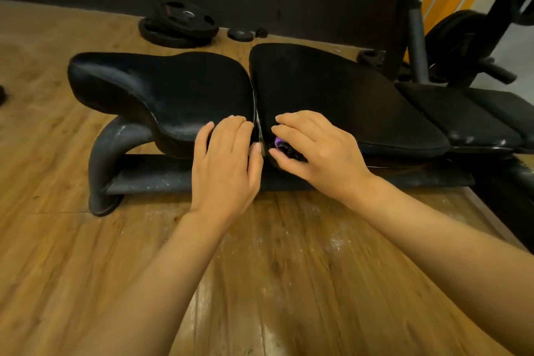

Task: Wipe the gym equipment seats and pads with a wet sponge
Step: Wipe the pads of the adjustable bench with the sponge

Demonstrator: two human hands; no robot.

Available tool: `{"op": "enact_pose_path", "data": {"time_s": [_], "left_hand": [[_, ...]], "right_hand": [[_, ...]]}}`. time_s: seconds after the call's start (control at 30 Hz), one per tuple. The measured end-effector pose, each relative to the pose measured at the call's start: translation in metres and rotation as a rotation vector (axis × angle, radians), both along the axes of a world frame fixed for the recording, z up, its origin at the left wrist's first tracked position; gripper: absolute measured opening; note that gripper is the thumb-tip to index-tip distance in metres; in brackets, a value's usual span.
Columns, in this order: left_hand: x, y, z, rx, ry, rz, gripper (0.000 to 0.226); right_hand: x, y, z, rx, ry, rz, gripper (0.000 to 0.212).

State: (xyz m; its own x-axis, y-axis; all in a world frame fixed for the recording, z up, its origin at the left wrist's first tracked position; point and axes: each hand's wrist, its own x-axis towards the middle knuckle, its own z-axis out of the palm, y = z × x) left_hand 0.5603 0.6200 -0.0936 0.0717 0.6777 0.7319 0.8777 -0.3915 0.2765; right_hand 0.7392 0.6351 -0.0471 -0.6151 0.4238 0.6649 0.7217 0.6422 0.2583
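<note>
Though hands near: weight plates beyond.

Both bare forearms enter from the bottom of the frame and reach up toward the centre. The left hand lies just left of centre, palm down, fingers together and bent at the tips, the thumb along its right side. The right hand is just right of centre, its back facing up, fingers curled downward and pointing left, pinching something small and dark with a purple part. The two hands are near each other but apart.
</note>
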Motion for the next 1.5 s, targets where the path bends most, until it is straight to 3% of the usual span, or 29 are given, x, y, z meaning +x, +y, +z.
{"op": "enact_pose_path", "data": {"time_s": [0.57, 1.0, 1.27, 1.5], "left_hand": [[0.112, -0.025, 0.029, 0.082, 0.264, -0.115, 0.034], [0.259, -0.023, 0.032, -0.018, 0.372, -0.116, 0.039], [0.338, -0.006, 0.037, -0.079, 0.437, -0.093, 0.039], [0.36, 0.019, 0.04, -0.14, 0.492, -0.165, 0.04]], "right_hand": [[0.142, -0.012, 0.009, 0.036, -0.007, 0.131, 0.029], [0.296, 0.005, -0.036, -0.046, 0.226, 0.191, 0.029], [0.372, 0.026, -0.036, -0.079, 0.267, 0.2, 0.03], [0.406, 0.04, -0.029, -0.102, 0.263, 0.135, 0.029]]}}
